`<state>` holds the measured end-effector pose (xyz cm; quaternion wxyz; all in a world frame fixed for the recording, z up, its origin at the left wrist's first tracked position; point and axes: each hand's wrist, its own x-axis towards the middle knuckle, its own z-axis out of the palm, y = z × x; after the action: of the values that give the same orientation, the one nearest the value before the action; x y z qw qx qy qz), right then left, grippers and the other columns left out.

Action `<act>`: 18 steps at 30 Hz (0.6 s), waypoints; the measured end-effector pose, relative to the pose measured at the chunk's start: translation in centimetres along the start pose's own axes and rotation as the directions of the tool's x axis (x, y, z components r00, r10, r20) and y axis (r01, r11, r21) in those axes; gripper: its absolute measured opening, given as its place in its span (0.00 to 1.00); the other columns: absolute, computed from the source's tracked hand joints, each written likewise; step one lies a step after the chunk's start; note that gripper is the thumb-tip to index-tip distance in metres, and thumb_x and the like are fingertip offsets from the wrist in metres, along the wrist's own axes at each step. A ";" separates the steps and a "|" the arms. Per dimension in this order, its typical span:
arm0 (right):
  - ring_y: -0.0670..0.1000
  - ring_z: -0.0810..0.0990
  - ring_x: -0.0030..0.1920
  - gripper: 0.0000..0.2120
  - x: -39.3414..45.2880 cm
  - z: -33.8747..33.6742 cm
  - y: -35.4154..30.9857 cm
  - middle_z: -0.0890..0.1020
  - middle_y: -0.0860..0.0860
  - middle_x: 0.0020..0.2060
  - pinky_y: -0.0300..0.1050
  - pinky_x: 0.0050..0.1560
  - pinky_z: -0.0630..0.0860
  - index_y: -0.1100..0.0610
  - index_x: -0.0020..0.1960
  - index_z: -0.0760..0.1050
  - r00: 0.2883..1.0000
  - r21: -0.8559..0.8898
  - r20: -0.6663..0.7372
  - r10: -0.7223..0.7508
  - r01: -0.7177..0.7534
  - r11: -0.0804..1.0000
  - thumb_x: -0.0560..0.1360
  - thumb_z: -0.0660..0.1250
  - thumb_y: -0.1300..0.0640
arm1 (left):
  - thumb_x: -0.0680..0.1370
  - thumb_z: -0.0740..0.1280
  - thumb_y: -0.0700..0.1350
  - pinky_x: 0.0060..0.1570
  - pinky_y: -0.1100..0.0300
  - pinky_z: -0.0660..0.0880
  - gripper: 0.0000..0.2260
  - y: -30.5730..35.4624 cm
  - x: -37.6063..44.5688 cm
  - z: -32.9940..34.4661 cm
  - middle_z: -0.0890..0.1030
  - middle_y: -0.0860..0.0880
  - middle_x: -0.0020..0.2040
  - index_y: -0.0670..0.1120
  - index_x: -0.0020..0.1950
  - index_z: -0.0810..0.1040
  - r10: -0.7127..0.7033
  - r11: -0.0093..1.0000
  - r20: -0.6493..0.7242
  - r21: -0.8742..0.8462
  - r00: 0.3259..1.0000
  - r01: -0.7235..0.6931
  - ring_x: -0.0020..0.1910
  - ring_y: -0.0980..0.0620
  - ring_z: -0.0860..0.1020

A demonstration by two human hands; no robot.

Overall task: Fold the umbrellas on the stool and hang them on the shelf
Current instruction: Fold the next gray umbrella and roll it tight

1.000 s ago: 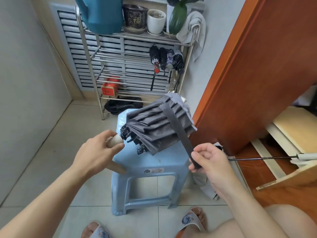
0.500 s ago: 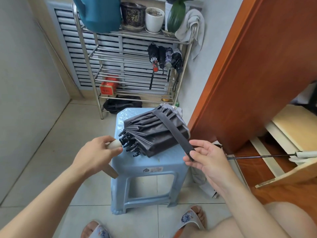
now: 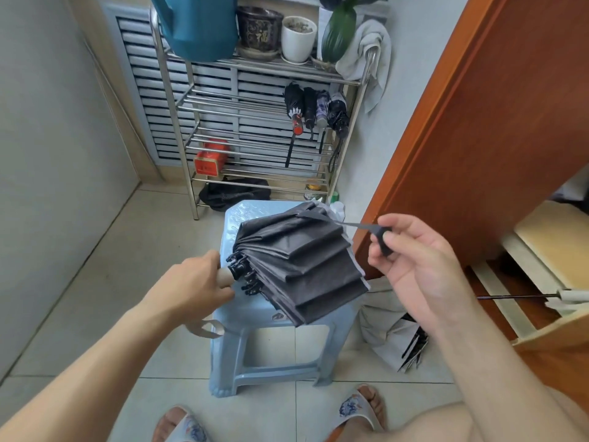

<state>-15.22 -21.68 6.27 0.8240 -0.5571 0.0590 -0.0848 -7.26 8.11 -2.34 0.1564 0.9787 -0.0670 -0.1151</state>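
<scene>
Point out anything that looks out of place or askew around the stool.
A pale grey umbrella lies crumpled on the tiled floor, right of the light blue plastic stool, instead of on it. The dark grey folded umbrella is unstrapped; the right hand pulls its strap sideways.

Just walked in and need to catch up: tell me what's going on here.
A person is folding up a grey umbrella over a blue stool. The left hand grips its pale handle, while the right hand pinches the closing strap and holds it out to the right, not yet wrapped around the canopy. Four folded umbrellas already hang on the metal shelf behind. Another umbrella lies on the floor beside the stool.
</scene>
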 end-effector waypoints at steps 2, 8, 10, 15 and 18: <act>0.51 0.79 0.36 0.10 0.7 0.7 -0.9 0.80 0.57 0.39 0.42 0.40 0.80 0.61 0.50 0.79 0.999 0.006 0.020 -0.030 0.030 1.000 0.77 0.61 0.71 | 0.74 0.67 0.54 0.38 0.52 0.70 0.12 0.5 -0.1 -0.2 0.76 0.48 0.42 0.49 0.46 0.67 -0.044 0.999 0.038 -0.006 0.998 0.044 0.42 0.42 0.76; 0.50 0.79 0.36 0.10 2.4 1.7 -2.7 0.81 0.55 0.37 0.41 0.40 0.80 0.61 0.50 0.77 0.996 0.001 0.030 -0.083 0.083 0.997 0.80 0.59 0.71 | 0.75 0.68 0.50 0.35 0.53 0.69 0.08 -0.1 -0.2 -3.0 0.81 0.42 0.40 0.48 0.48 0.72 -0.022 0.997 -0.577 0.051 0.817 0.063 0.37 0.35 0.78; 0.49 0.80 0.35 0.10 2.9 2.1 -3.0 0.81 0.55 0.37 0.41 0.39 0.80 0.60 0.49 0.77 0.995 0.007 0.026 -0.099 0.099 0.995 0.80 0.60 0.71 | 0.76 0.69 0.47 0.34 0.51 0.68 0.06 -0.9 0.2 -5.1 0.81 0.40 0.39 0.46 0.47 0.75 -0.041 0.995 -0.764 0.031 0.644 0.099 0.38 0.33 0.80; 0.49 0.76 0.32 0.13 3.6 2.4 -2.7 0.78 0.55 0.33 0.41 0.37 0.77 0.59 0.44 0.76 0.997 0.035 0.000 -0.075 0.074 0.997 0.79 0.57 0.72 | 0.76 0.67 0.47 0.41 0.43 0.65 0.10 -2.5 1.1 -8.0 0.78 0.37 0.44 0.43 0.54 0.75 0.026 0.979 -0.867 0.124 0.498 0.164 0.44 0.33 0.77; 0.48 0.71 0.30 0.15 3.6 0.9 -1.7 0.73 0.53 0.31 0.40 0.35 0.71 0.58 0.41 0.73 0.994 0.050 -0.107 -0.036 0.041 0.998 0.78 0.54 0.72 | 0.77 0.68 0.41 0.40 0.43 0.63 0.10 -2.5 1.6 -7.2 0.74 0.37 0.45 0.43 0.57 0.75 0.083 0.965 -0.857 0.197 0.508 0.175 0.44 0.34 0.74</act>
<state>-11.67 -22.18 8.17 0.8322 -0.5311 0.0898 -0.1317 -3.72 12.27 3.15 0.0370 0.9194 0.0311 0.3904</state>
